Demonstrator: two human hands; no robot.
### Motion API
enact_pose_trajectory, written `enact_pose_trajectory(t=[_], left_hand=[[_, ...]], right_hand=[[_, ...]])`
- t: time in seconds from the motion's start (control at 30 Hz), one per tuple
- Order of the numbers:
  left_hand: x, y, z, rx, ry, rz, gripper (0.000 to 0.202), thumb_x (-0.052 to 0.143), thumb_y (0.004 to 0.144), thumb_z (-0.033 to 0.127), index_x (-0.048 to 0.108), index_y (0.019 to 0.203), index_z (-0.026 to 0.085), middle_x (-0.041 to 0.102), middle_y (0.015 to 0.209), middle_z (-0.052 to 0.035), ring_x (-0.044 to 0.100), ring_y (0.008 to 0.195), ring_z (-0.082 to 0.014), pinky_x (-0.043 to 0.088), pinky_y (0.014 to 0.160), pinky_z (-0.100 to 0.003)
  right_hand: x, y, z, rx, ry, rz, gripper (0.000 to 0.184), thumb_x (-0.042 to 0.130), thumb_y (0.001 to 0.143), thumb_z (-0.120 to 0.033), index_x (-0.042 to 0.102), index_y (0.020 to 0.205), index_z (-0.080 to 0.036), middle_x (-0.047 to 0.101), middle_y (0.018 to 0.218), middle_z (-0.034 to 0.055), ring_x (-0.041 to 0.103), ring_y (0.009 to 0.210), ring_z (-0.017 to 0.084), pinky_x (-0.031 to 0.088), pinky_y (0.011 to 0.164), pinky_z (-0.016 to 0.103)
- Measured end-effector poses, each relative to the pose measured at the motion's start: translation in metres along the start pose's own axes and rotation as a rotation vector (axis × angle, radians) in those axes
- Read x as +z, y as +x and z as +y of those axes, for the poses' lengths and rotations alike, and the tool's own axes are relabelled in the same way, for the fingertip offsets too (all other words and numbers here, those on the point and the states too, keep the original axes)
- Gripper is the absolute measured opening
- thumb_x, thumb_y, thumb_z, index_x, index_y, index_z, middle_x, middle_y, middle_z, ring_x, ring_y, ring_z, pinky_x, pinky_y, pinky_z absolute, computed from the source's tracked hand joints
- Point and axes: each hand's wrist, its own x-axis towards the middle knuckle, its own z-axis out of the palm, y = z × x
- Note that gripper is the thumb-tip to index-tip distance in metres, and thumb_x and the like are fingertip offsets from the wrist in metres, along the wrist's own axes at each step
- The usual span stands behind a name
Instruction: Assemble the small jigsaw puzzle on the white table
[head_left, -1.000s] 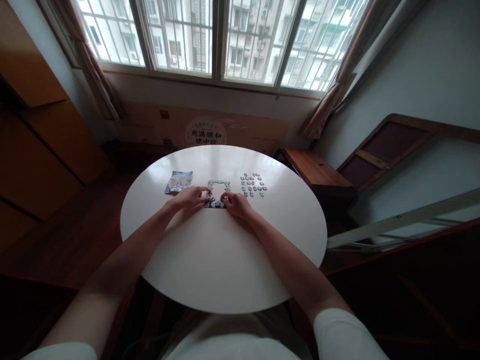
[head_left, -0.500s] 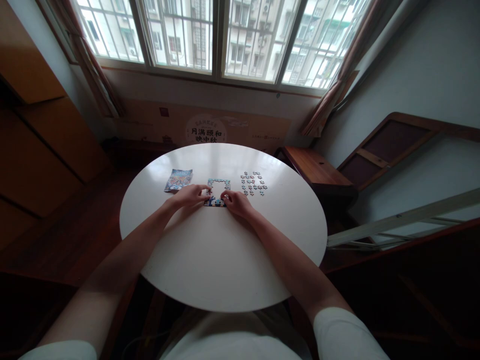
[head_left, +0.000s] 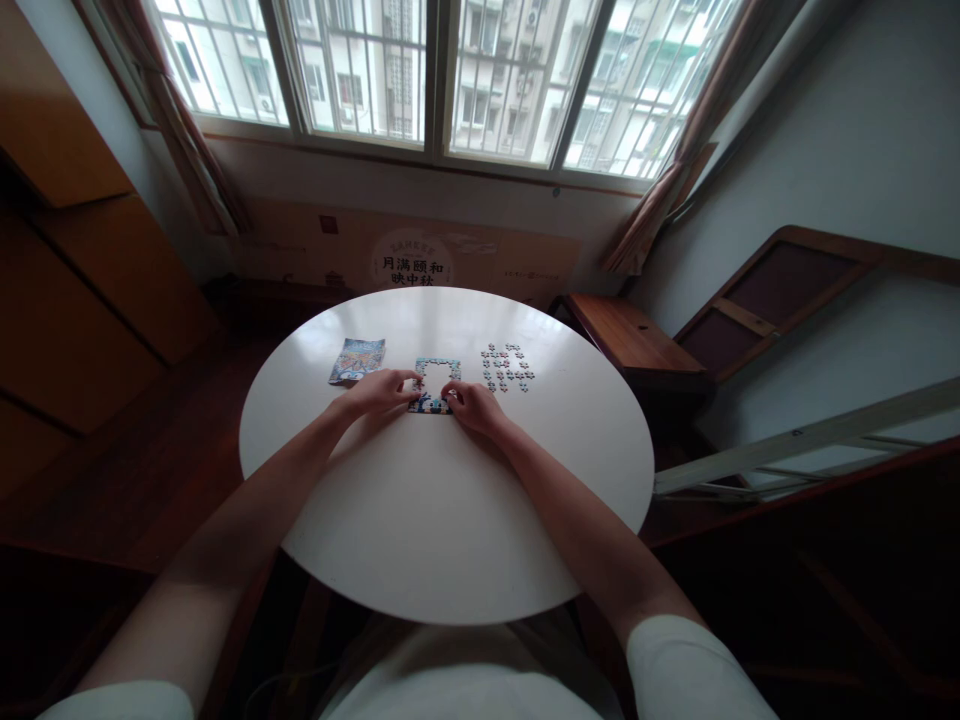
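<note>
A small, partly assembled jigsaw puzzle [head_left: 429,406] lies on the white round table [head_left: 450,500], its border joined around a bare white middle. My left hand [head_left: 384,390] rests at the puzzle's left side, thumb and index finger apart and touching its edge. On the opposite side, my right hand [head_left: 475,405] has its fingers curled together over the lower right part of the border. Whatever lies between those fingertips is too small and too covered to make out. Several loose puzzle pieces [head_left: 501,363] are spread in rough rows to the right of the puzzle.
A colourful printed packet [head_left: 358,360] lies left of the puzzle, just beyond my left hand. Behind the table is a wall panel with writing [head_left: 412,265] under a barred window. A wooden chair [head_left: 634,335] stands at the table's far right, and orange-brown cabinets [head_left: 90,290] are at the left.
</note>
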Motion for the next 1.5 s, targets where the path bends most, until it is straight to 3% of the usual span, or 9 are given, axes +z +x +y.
enact_pose_trajectory(t=[1.5], left_hand=[[-0.0036, -0.0022, 0.0037, -0.013, 0.002, -0.015, 0.055, 0.053, 0.085, 0.056, 0.065, 0.127, 0.023, 0.064, 0.069, -0.0006, 0.053, 0.06, -0.0153, 0.029, 0.056, -0.025]], right_hand=[[-0.003, -0.0016, -0.0029, 0.008, 0.001, -0.01, 0.027, 0.05, 0.091, -0.028, 0.071, 0.108, -0.026, 0.073, 0.086, 0.0036, 0.066, 0.081, 0.019, 0.043, 0.076, 0.026]])
